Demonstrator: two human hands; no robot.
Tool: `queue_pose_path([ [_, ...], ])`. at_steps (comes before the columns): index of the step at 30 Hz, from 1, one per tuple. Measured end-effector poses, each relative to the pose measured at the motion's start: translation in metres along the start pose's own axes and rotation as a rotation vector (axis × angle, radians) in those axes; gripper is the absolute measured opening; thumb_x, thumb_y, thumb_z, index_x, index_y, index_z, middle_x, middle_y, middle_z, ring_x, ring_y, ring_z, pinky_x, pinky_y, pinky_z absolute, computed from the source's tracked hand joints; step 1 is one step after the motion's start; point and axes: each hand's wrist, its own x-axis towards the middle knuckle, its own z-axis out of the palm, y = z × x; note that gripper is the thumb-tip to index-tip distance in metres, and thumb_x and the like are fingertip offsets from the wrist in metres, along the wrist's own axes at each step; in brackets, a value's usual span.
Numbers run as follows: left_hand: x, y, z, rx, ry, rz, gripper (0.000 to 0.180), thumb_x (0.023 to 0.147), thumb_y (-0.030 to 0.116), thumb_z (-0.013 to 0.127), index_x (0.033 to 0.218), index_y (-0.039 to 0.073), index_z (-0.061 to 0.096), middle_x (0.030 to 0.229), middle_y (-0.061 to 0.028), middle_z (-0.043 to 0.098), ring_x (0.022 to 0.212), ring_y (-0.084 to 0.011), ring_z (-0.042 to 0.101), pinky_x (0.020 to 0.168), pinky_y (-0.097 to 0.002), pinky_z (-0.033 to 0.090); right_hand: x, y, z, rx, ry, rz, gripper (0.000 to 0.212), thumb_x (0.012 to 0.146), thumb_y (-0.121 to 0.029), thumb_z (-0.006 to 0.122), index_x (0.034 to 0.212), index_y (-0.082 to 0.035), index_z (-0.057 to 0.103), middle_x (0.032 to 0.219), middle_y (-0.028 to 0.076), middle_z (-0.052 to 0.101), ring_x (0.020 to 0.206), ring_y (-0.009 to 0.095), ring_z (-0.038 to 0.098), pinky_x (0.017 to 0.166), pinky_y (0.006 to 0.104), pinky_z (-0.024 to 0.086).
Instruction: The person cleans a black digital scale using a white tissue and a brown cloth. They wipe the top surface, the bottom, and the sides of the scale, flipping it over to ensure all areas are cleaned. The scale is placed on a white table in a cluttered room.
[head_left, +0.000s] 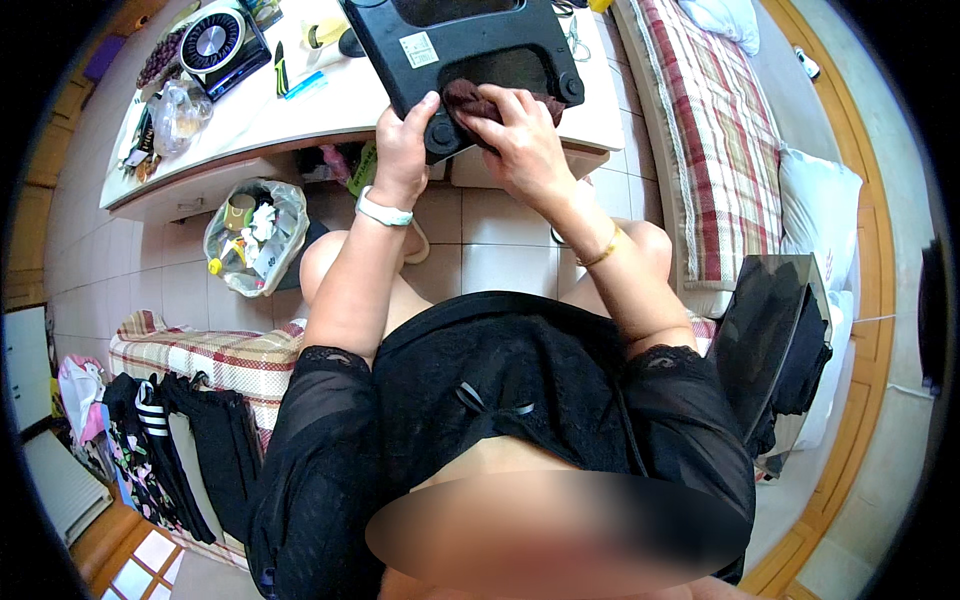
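A black plastic appliance or base [395, 70], with round feet, recessed panels and a white label, is held tilted over the near edge of the table. What kind of device it is cannot be made out. My left hand [402, 150] grips its near left corner, thumb on the face that shows and fingers hidden beneath. My right hand [525, 138] is closed over a dark brown cloth [466, 97], pressing it against the recess between two of the feet. Part of the cloth is hidden under the fingers.
On the white table [240, 130] lie a round-topped black device [214, 42], a knife [281, 72], a blue pen-like item [304, 85] and a clear plastic bag [182, 118]. A lined trash bin [256, 238] stands below. A plaid-covered sofa [712, 130] is at the right.
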Motion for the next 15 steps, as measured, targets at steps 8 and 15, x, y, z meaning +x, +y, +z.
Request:
queue_pose_path([
  [8, 0.006, 0.011, 0.005, -0.145, 0.002, -0.011, 0.03, 0.096, 0.013, 0.064, 0.122, -0.001, 0.061, 0.112, -0.0066, 0.069, 0.097, -0.017, 0.069, 0.088, -0.0319, 0.056, -0.042, 0.026, -0.058, 0.186, -0.107, 0.258, 0.026, 0.07, -0.003, 0.071, 0.095, -0.01, 0.074, 0.109, 0.011, 0.066, 0.108, 0.031, 0.06, 0.096, 0.0422, 0.049],
  [15, 0.005, 0.006, 0.003, -0.12, -0.039, -0.041, 0.028, 0.096, 0.013, 0.064, 0.12, 0.0, 0.062, 0.109, -0.0064, 0.07, 0.094, -0.0168, 0.069, 0.084, -0.0309, 0.057, 0.024, 0.042, -0.056, -0.361, 0.058, 0.251, 0.043, 0.074, -0.02, 0.079, 0.115, -0.011, 0.072, 0.129, 0.018, 0.058, 0.117, 0.037, 0.054, 0.098, 0.0462, 0.045],
])
